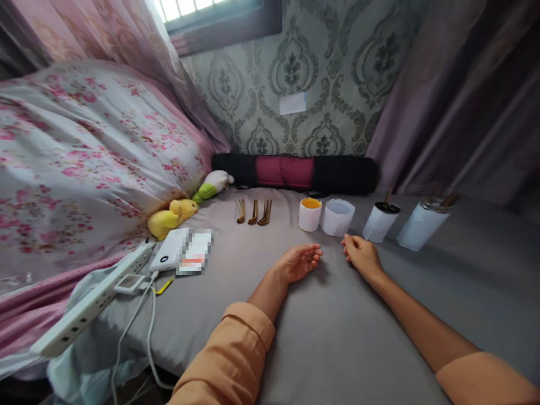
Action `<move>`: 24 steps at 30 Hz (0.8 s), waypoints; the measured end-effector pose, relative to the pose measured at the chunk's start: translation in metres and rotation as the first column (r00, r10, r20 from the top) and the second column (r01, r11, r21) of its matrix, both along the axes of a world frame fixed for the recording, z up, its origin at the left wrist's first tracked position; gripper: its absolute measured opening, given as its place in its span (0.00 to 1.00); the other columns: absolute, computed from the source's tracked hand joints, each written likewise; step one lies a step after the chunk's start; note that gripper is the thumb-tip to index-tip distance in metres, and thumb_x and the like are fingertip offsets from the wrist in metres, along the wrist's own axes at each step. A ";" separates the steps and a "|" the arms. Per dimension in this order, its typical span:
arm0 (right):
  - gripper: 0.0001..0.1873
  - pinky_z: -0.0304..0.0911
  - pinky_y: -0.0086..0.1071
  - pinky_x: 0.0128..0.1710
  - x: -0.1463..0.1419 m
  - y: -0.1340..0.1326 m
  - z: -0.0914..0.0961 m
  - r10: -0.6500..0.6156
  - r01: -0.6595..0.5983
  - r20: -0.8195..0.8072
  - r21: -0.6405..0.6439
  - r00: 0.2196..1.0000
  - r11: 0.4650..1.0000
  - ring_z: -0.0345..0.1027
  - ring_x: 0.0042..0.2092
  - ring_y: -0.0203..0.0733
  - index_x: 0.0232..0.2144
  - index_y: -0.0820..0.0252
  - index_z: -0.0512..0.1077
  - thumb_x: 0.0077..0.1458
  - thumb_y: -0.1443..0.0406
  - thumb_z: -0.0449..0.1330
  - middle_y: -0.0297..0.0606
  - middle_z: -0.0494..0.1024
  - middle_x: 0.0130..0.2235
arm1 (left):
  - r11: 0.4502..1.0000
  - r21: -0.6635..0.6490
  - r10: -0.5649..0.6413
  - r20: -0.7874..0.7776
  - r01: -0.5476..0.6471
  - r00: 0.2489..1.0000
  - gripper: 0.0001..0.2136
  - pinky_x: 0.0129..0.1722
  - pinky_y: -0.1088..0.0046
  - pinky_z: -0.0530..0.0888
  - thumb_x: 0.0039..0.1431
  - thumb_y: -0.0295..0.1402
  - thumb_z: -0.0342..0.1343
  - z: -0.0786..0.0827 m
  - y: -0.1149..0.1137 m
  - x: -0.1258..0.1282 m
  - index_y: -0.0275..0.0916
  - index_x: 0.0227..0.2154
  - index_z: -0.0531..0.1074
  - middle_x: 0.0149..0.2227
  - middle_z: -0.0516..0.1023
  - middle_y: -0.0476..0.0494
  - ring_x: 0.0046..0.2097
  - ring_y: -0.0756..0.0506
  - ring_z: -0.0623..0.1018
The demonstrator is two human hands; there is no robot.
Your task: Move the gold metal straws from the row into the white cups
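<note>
My left hand (298, 263) rests on the grey sheet, palm turned inward. Its fingers are loosely bent and apart, with nothing seen in them. To its right, my right hand (361, 254) is closed with the fingers curled in; whatever they may hold is hidden. Just beyond the hands stand a white cup with an orange inside (310, 218) and a wider white cup (337, 220). A white-wrapped can with a dark inside (380, 224) is behind my right hand. Several thin brown sticks with bent lower ends (253, 212) lie in three groups at the left.
Farther right is a taller white-wrapped can (422, 228) with brown sticks in it. At left are a white power bank (171, 248), a power strip (93, 301), cables and a yellow plush toy (172, 216). A black and maroon bolster (291, 171) lies along the wall.
</note>
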State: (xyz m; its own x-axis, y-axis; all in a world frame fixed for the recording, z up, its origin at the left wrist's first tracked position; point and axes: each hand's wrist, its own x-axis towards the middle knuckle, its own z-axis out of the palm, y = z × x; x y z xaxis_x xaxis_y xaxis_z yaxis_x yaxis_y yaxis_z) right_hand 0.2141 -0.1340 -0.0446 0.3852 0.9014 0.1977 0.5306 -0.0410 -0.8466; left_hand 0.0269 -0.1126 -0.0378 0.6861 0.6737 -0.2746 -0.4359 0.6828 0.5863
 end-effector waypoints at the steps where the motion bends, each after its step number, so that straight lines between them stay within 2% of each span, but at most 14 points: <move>1: 0.23 0.55 0.26 0.15 0.000 -0.001 0.001 -0.002 0.002 -0.012 -0.005 1.000 1.000 0.61 0.16 0.34 0.26 0.63 0.69 0.51 0.51 0.46 0.36 0.68 0.19 | 1.000 0.005 -0.001 -0.005 0.001 1.000 0.04 0.25 0.81 0.66 0.52 0.24 0.51 -0.001 0.000 0.000 0.30 0.30 0.70 0.27 0.73 0.42 0.26 0.55 0.70; 7: 0.22 0.55 0.26 0.15 -0.003 -0.003 0.002 -0.007 0.005 -0.040 -0.032 0.999 0.999 0.61 0.17 0.34 0.26 0.63 0.69 0.50 0.51 0.47 0.36 0.68 0.19 | 0.999 0.034 0.009 -0.019 -0.008 1.000 0.05 0.25 0.81 0.67 0.51 0.25 0.52 -0.003 0.001 0.001 0.29 0.31 0.70 0.27 0.73 0.42 0.27 0.54 0.71; 16: 0.23 0.55 0.27 0.18 0.002 0.000 -0.006 0.024 -0.024 -0.002 0.016 1.000 1.000 0.61 0.17 0.34 0.26 0.63 0.70 0.50 0.51 0.47 0.37 0.70 0.20 | 1.000 -0.007 0.003 -0.019 -0.003 1.000 0.04 0.25 0.83 0.67 0.51 0.23 0.52 0.000 0.002 0.003 0.29 0.30 0.69 0.27 0.73 0.43 0.26 0.55 0.71; 24: 0.21 0.55 0.27 0.20 0.004 0.000 -0.008 0.039 -0.040 0.026 0.049 0.999 0.998 0.61 0.18 0.34 0.26 0.62 0.70 0.51 0.52 0.46 0.36 0.70 0.20 | 0.999 -0.036 0.010 -0.112 -0.014 0.994 0.02 0.22 0.84 0.66 0.51 0.23 0.52 0.005 0.002 0.008 0.29 0.28 0.69 0.26 0.72 0.44 0.24 0.56 0.69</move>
State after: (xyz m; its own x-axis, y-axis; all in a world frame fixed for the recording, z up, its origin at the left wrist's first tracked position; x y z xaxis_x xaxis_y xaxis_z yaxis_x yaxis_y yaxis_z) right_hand 0.2183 -0.1344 -0.0524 0.3436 0.9047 0.2518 0.5524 0.0221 -0.8333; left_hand 0.0345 -0.1101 -0.0325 0.6415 0.6702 -0.3733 -0.3778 0.6995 0.6066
